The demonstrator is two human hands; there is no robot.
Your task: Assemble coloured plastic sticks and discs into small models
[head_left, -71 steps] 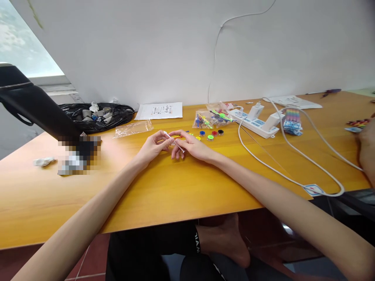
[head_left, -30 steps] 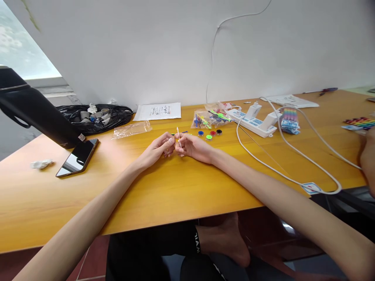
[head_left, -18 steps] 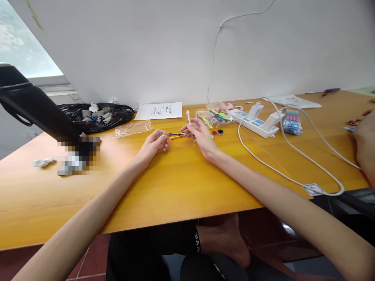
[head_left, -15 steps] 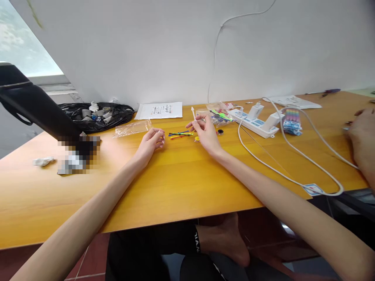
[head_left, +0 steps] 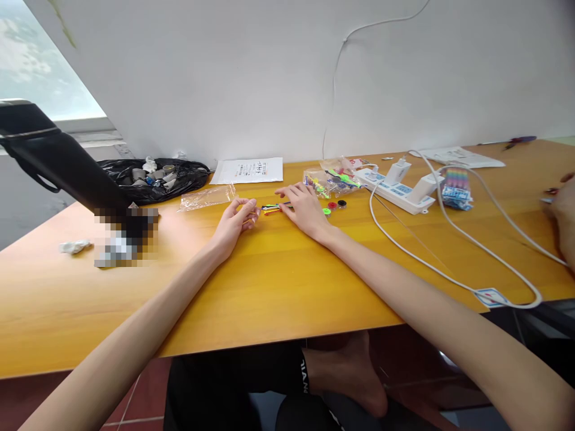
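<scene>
A small pile of thin coloured plastic sticks (head_left: 271, 209), with yellow, red, white and dark ones showing, lies on the table between my two hands. My left hand (head_left: 236, 224) rests at the pile's left end, its fingers curled in and the thumb close to them; whether anything is in them is hidden. Over the right end of the pile lies my right hand (head_left: 306, 211), palm down with fingers stretched out, covering part of the sticks. Just right of it are a green disc (head_left: 326, 212), a red disc (head_left: 332, 205) and a black disc (head_left: 342, 204).
Behind my right hand lies a clear bag of colourful plastic parts (head_left: 335, 178), beside a white power strip (head_left: 399, 194) with looping cables. A clear wrapper (head_left: 209, 197), a black plastic bag (head_left: 191, 176) and a dark cylinder (head_left: 67, 161) are leftward. Another person's hand (head_left: 565, 209) shows at right.
My right hand has lowered onto the sticks and let go of the white arrow-tipped stick it held upright. The green and red discs beside it now show. My left hand has barely moved.
</scene>
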